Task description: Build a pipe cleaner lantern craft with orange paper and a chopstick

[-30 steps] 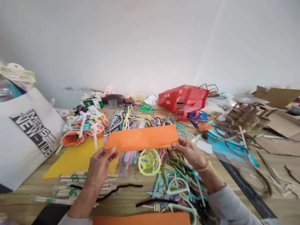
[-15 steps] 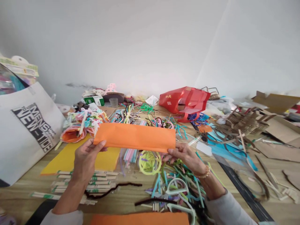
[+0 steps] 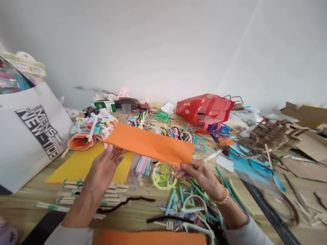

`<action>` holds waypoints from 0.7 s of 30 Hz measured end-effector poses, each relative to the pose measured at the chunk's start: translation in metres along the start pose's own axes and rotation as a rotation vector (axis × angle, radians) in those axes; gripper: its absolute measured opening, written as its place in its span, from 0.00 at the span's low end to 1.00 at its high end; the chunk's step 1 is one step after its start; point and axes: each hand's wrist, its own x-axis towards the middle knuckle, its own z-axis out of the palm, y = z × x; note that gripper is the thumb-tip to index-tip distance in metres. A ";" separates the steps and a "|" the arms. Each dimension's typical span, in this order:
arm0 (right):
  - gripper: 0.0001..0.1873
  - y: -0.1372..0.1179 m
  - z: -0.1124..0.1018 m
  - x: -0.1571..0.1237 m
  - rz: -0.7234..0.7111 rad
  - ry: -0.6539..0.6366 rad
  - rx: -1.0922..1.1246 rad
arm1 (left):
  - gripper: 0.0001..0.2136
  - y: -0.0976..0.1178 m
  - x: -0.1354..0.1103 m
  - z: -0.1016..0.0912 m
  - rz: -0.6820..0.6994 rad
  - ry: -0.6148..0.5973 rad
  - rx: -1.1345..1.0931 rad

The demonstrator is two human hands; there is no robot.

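Observation:
A folded orange sheet, paper or thin foam, hangs over the middle of the table, its left end higher than its right. My right hand, with a beaded bracelet at the wrist, pinches its lower right corner between thumb and fingers. Just under the sheet's left part is my left hand, fingers apart and not gripping it; whether a fingertip touches the edge I cannot tell. Below lies a yellow sheet. Another orange sheet is at the near table edge.
Pale-handled scissors lie among coloured pipe cleaners. Paper-wrapped sticks are on the left, near a large white bag. A red bag lies at the back. Brown wicker-like pieces and cardboard cover the right.
My left hand has let go of the orange sheet's left end and opened beneath it. The sheet now slants, left end up, while my right hand keeps its corner.

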 end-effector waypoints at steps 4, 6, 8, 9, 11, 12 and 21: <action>0.23 -0.010 0.008 -0.008 -0.010 -0.022 -0.014 | 0.21 -0.013 -0.026 0.025 -0.059 -0.342 0.222; 0.23 -0.015 0.013 -0.012 -0.015 -0.052 -0.004 | 0.19 -0.022 -0.042 0.037 -0.142 -0.487 0.334; 0.22 -0.021 0.019 -0.017 -0.016 -0.074 -0.003 | 0.17 -0.031 -0.057 0.048 -0.217 -0.565 0.386; 0.22 -0.024 0.023 -0.019 -0.015 -0.084 -0.007 | 0.17 -0.035 -0.064 0.052 -0.223 -0.613 0.375; 0.22 -0.029 0.029 -0.023 -0.034 -0.088 -0.022 | 0.17 -0.043 -0.076 0.060 -0.240 -0.666 0.351; 0.22 -0.030 0.033 -0.025 -0.055 -0.086 -0.033 | 0.16 -0.046 -0.081 0.064 -0.222 -0.681 0.310; 0.26 -0.029 0.044 -0.030 -0.063 -0.215 0.018 | 0.20 -0.053 -0.093 0.066 -0.204 -0.633 0.613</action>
